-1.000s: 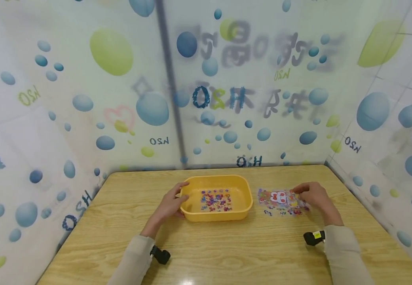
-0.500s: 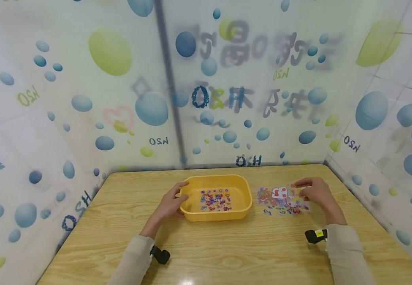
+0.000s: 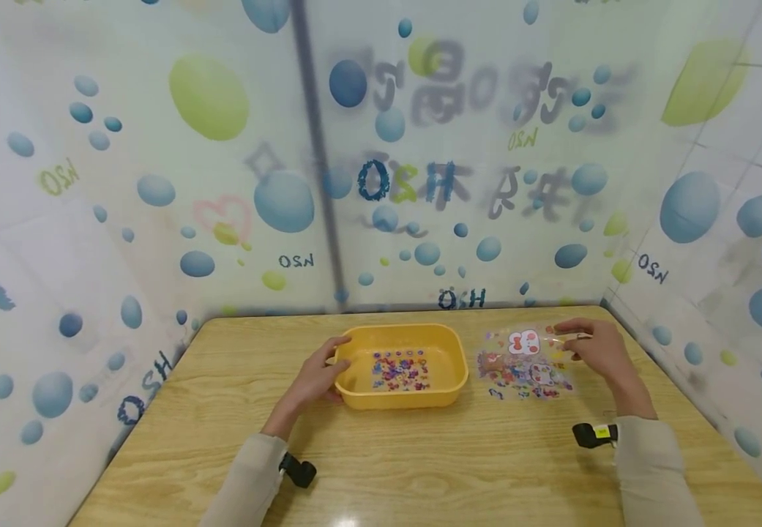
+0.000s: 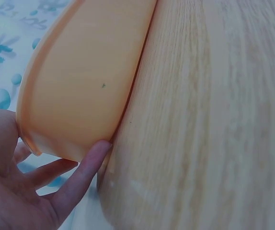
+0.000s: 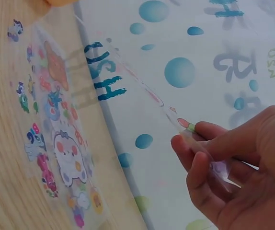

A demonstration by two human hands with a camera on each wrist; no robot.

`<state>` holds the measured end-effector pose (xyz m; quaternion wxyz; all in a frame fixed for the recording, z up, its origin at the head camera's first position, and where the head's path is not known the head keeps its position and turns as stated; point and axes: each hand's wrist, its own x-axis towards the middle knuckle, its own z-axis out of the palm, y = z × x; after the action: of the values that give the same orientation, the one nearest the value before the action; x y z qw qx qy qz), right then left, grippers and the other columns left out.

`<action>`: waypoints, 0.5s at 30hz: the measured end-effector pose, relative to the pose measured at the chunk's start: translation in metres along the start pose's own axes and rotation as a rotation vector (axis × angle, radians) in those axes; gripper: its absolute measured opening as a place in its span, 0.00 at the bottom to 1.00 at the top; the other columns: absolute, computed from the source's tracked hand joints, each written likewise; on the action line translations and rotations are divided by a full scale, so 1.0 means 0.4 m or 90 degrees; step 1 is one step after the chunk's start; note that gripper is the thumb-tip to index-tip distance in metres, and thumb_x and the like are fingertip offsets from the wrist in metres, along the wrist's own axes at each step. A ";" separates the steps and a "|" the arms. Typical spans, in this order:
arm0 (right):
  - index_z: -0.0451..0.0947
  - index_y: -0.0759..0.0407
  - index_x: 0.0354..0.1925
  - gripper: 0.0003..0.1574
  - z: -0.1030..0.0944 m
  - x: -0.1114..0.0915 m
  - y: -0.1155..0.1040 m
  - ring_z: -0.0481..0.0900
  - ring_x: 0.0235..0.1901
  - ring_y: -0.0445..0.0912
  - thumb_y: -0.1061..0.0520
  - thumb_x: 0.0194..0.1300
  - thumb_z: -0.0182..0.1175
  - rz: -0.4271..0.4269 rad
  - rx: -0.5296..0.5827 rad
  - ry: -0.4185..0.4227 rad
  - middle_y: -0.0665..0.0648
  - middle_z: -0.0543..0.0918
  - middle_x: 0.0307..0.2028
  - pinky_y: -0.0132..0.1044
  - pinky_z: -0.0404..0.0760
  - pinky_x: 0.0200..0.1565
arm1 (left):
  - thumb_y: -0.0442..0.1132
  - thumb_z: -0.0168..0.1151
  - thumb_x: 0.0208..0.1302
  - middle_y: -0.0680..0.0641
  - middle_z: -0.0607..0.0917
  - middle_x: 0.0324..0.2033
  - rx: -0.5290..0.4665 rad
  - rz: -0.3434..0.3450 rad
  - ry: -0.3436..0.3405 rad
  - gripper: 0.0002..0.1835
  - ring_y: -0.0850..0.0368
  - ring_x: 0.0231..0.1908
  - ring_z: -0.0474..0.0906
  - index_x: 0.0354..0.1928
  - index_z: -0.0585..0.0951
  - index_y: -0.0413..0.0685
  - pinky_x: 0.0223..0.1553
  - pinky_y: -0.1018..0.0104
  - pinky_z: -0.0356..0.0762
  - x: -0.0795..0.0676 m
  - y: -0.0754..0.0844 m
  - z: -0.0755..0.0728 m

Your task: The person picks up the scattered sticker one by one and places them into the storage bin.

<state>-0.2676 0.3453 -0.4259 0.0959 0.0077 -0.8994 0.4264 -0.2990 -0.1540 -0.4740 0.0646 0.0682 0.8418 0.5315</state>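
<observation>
My left hand [image 3: 315, 375] holds the left end of a yellow plastic tray [image 3: 397, 400]. In the left wrist view the thumb sits at its rim and the fingers lie against the outer wall. Between thumb and fingers my right hand [image 3: 599, 353] pinches the right edge of a clear sticker sheet [image 3: 523, 342] with a white bunny. That sheet is raised and tilted, seen nearly edge-on in the right wrist view. Beneath it, more clear sticker sheets [image 5: 70, 158] with bunny and small character stickers lie on the table.
Inside the tray lie small purple, red and blue stickers [image 3: 400, 372], some in a row at the back. The wooden table [image 3: 413, 461] meets a wall hanging [image 3: 387, 256] printed with blue and green dots. Black wrist cameras [image 3: 298, 470] sit on both sleeves.
My right hand has moved up and to the right, lifting the bunny sticker sheet away from the ones below, which now show more. The left hand and tray have stayed in place.
</observation>
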 end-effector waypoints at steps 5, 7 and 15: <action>0.78 0.70 0.51 0.18 -0.014 -0.005 -0.005 0.78 0.29 0.35 0.67 0.61 0.59 -0.022 0.010 0.026 0.73 0.78 0.51 0.32 0.83 0.27 | 0.43 0.56 0.70 0.39 0.68 0.66 0.001 0.004 0.000 0.25 0.48 0.39 0.82 0.67 0.67 0.67 0.21 0.55 0.84 0.007 -0.002 0.004; 0.78 0.70 0.51 0.18 -0.018 -0.007 -0.011 0.76 0.28 0.33 0.67 0.62 0.58 -0.027 0.016 0.033 0.72 0.78 0.51 0.31 0.82 0.28 | 0.43 0.56 0.70 0.39 0.68 0.65 0.001 0.004 0.002 0.25 0.48 0.39 0.82 0.67 0.67 0.67 0.21 0.55 0.84 0.008 -0.003 0.004; 0.78 0.70 0.51 0.18 -0.020 -0.008 -0.046 0.80 0.29 0.40 0.69 0.61 0.57 -0.061 0.018 0.056 0.71 0.78 0.51 0.30 0.82 0.27 | 0.43 0.56 0.70 0.39 0.66 0.68 0.005 -0.002 0.009 0.25 0.45 0.45 0.80 0.67 0.68 0.69 0.21 0.55 0.84 0.006 -0.003 0.003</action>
<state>-0.2614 0.3394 -0.4077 0.1560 0.0336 -0.8867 0.4340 -0.3010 -0.1531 -0.4757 0.0595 0.0635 0.8442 0.5289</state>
